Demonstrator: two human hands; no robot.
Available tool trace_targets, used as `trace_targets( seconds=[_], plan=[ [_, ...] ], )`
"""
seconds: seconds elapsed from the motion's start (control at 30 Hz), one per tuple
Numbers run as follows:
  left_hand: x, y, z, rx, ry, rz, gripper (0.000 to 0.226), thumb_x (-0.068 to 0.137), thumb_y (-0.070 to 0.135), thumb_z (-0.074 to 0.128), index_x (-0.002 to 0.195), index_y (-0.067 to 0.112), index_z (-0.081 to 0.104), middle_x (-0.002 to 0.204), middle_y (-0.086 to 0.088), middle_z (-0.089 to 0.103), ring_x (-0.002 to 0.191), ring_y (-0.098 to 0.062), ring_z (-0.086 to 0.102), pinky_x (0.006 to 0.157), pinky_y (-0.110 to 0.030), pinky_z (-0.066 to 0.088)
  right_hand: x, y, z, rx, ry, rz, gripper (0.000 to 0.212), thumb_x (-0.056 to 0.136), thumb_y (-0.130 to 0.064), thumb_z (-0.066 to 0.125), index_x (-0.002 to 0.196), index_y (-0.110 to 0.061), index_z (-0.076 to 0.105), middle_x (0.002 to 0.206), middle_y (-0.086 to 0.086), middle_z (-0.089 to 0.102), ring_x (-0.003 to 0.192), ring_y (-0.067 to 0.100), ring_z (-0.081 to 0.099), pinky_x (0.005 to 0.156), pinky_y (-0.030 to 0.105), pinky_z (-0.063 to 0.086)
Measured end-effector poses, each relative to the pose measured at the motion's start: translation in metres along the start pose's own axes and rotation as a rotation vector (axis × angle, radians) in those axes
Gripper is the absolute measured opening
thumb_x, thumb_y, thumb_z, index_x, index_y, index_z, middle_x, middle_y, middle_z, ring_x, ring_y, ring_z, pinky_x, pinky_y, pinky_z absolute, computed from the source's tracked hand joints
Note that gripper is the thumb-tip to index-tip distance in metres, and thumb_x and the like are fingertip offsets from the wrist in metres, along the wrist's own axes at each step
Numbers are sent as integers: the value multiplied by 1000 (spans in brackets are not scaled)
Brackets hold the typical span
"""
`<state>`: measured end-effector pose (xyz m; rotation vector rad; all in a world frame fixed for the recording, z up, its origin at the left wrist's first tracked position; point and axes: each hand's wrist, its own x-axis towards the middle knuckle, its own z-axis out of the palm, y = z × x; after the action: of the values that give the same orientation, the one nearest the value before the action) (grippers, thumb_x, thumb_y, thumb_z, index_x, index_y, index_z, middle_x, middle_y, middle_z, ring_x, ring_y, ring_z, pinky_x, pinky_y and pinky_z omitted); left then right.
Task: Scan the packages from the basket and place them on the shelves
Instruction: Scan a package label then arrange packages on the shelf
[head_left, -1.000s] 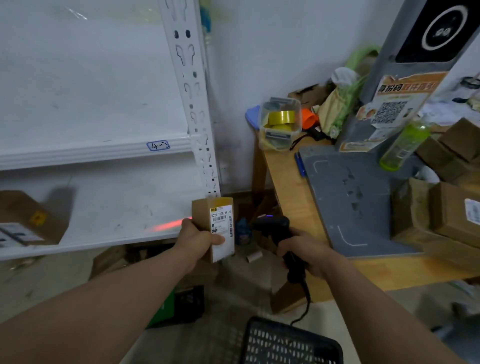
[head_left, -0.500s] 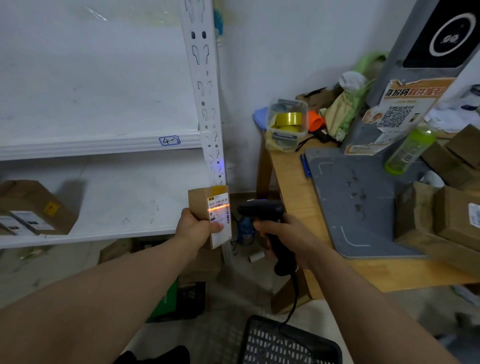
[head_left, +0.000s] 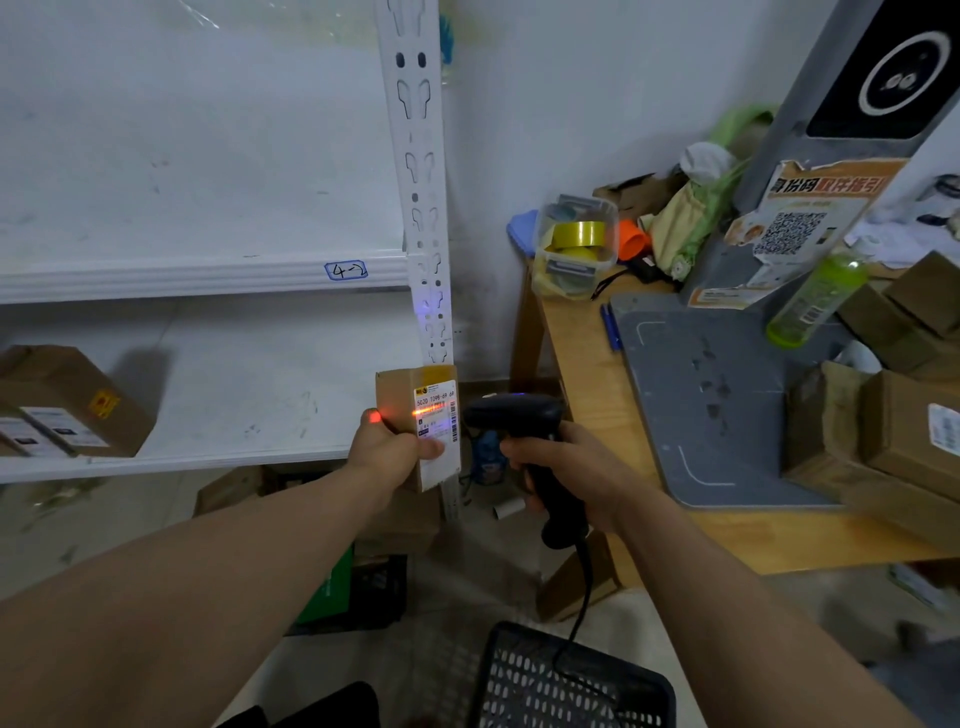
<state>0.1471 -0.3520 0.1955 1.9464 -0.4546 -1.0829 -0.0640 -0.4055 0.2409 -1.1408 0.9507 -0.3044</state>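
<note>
My left hand (head_left: 387, 451) grips a small cardboard package (head_left: 402, 397) upright in front of the white shelf post, its white label facing right. My right hand (head_left: 566, 470) holds a black barcode scanner (head_left: 514, 418) by its handle, the head pointing at the label from a short gap. A red scan line crosses the label and my left knuckle. The black mesh basket (head_left: 566, 680) sits on the floor below, and the scanner's cord hangs into it. The white shelf (head_left: 218, 395) behind the package bears a brown box (head_left: 67, 400) at its left end.
A shelf edge above carries a tag reading 4-2 (head_left: 346, 270). To the right stands a wooden table (head_left: 576, 364) with a grey stand base (head_left: 701, 395), a green bottle (head_left: 815, 296), a tape container (head_left: 576, 249) and several cardboard boxes (head_left: 904, 431). Boxes lie on the floor under the shelf.
The scanner rose and swung toward the package. The red line moved from the shelf surface onto the label. The package lifted slightly.
</note>
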Motion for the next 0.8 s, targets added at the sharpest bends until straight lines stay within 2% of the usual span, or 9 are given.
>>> trace_targets(
  seconds=[0.33, 0.53, 0.63, 0.7, 0.73, 0.8],
  plan=[
    [2, 0, -4, 20, -10, -1, 61, 79, 3, 81, 129, 16, 48, 135, -8, 59, 128, -38, 54, 103, -57, 49, 3, -1, 2, -22, 10, 10, 25, 89, -18, 72, 113, -16, 63, 83, 7, 65, 67, 20, 60, 64, 34, 52],
    [5, -1, -1, 32, -46, -3, 63, 77, 3, 82, 130, 14, 49, 134, -8, 61, 128, -36, 54, 104, -57, 48, 2, 0, -2, -2, 33, 1, 22, 90, -15, 72, 111, -15, 65, 80, 5, 65, 65, 16, 61, 58, 30, 53],
    [5, -2, 1, 25, -61, -16, 61, 78, 1, 81, 126, 12, 45, 135, -9, 59, 128, -35, 53, 105, -57, 46, 10, 5, -17, -88, 162, 20, 25, 89, -19, 74, 112, -19, 66, 87, 6, 68, 70, 19, 64, 59, 31, 54],
    [5, -3, 2, 19, -103, -32, 64, 78, -1, 81, 130, 12, 47, 135, -8, 60, 128, -34, 54, 106, -56, 46, 21, 11, -33, -317, 323, 41, 23, 89, -24, 75, 110, -21, 65, 94, 6, 70, 80, 23, 68, 64, 35, 59],
    [5, -3, 2, 19, -131, -43, 66, 77, -1, 81, 132, 13, 47, 135, -7, 61, 127, -33, 55, 106, -55, 47, 26, 15, -44, -442, 400, 54, 19, 88, -24, 74, 105, -21, 64, 95, 7, 69, 86, 25, 68, 72, 41, 61],
    [5, -3, 5, 26, -196, -64, 66, 76, -1, 81, 131, 15, 48, 133, -6, 63, 123, -30, 57, 104, -51, 48, 34, 25, -66, -581, 488, 116, 12, 89, -22, 69, 96, -18, 60, 88, 8, 65, 86, 29, 65, 79, 45, 58]
  ],
)
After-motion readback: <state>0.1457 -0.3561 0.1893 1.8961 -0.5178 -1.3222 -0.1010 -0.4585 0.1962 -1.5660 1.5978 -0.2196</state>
